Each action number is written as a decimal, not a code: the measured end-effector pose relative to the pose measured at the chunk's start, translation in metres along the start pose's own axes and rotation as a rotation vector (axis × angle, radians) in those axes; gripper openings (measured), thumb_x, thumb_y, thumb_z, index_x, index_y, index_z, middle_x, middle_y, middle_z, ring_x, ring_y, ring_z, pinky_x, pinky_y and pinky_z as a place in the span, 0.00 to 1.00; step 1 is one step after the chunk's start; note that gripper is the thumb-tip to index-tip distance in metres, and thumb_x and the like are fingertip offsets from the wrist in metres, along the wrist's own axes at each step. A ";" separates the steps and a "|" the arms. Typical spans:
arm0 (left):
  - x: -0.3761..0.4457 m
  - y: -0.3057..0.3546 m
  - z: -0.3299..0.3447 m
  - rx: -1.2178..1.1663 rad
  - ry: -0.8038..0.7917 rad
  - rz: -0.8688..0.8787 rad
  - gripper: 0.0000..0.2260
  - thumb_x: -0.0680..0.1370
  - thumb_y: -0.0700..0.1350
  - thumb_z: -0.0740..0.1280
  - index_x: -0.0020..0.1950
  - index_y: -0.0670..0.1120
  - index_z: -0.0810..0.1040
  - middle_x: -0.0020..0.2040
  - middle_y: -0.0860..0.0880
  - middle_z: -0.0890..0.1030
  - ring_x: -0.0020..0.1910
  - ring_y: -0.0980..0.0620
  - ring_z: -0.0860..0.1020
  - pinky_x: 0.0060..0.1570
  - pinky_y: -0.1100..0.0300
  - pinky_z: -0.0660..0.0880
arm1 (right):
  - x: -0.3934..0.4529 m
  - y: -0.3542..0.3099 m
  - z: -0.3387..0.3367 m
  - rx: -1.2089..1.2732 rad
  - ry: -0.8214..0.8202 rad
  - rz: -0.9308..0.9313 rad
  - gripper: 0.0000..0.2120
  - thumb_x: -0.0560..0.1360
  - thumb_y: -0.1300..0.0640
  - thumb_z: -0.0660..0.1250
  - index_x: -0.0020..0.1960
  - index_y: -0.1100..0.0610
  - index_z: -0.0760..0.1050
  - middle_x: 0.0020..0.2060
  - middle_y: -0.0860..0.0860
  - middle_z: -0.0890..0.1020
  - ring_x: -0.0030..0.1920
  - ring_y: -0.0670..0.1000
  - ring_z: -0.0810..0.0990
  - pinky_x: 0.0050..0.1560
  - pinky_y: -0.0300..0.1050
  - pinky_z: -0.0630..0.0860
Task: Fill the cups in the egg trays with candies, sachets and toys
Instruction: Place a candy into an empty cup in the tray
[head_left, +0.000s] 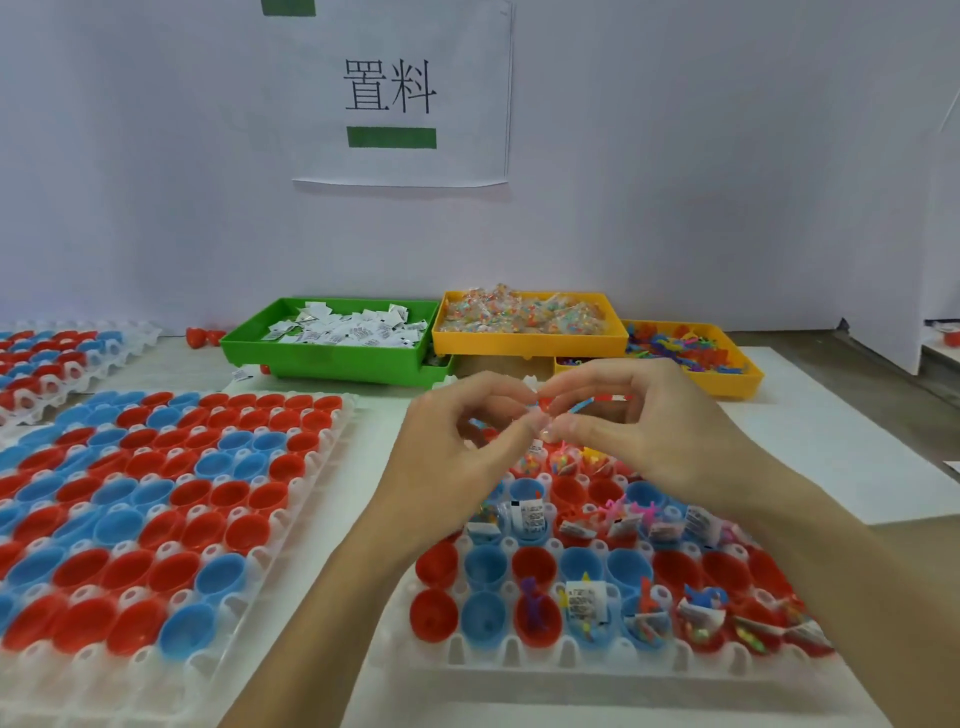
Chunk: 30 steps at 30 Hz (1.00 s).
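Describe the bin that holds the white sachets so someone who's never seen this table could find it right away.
Start at the paper sign with two black characters on the back wall, then drop to the row of shallow plastic bins beneath it. The green rectangular plastic bin is the leftmost, filled with small white printed sachets. Its neighbours to the right are both yellow.

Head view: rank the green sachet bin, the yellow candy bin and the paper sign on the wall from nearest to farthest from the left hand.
From the left hand:
1. Green sachet bin, just beyond it, slightly left.
2. Yellow candy bin, beyond, to the right.
3. Paper sign, high on the back wall.
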<state>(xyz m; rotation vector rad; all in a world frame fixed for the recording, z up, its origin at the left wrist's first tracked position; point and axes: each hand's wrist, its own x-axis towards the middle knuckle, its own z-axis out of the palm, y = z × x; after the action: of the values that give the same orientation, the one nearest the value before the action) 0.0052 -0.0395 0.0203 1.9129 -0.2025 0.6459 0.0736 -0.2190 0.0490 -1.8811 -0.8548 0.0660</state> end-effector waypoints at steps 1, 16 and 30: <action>-0.001 0.000 0.001 -0.003 -0.032 0.004 0.08 0.72 0.51 0.75 0.49 0.51 0.83 0.39 0.52 0.84 0.40 0.52 0.82 0.41 0.53 0.80 | -0.001 0.001 0.002 0.007 -0.003 -0.004 0.11 0.73 0.57 0.76 0.54 0.47 0.83 0.47 0.46 0.86 0.49 0.45 0.85 0.53 0.45 0.82; 0.000 0.000 -0.001 -0.050 -0.024 -0.081 0.09 0.70 0.37 0.76 0.45 0.51 0.85 0.41 0.52 0.86 0.41 0.54 0.85 0.44 0.63 0.81 | 0.000 0.003 0.010 0.000 0.123 -0.051 0.07 0.71 0.57 0.77 0.47 0.47 0.84 0.42 0.38 0.86 0.46 0.38 0.84 0.47 0.29 0.78; 0.001 -0.001 -0.004 -0.087 -0.046 -0.106 0.11 0.73 0.32 0.72 0.42 0.48 0.86 0.36 0.49 0.85 0.33 0.51 0.83 0.37 0.63 0.80 | -0.001 0.006 0.016 0.025 0.074 0.006 0.04 0.74 0.64 0.74 0.47 0.58 0.85 0.34 0.48 0.86 0.34 0.47 0.86 0.36 0.35 0.80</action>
<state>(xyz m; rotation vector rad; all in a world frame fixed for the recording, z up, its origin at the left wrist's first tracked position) 0.0050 -0.0359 0.0212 1.8425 -0.1548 0.5151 0.0697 -0.2080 0.0363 -1.8513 -0.7941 0.0107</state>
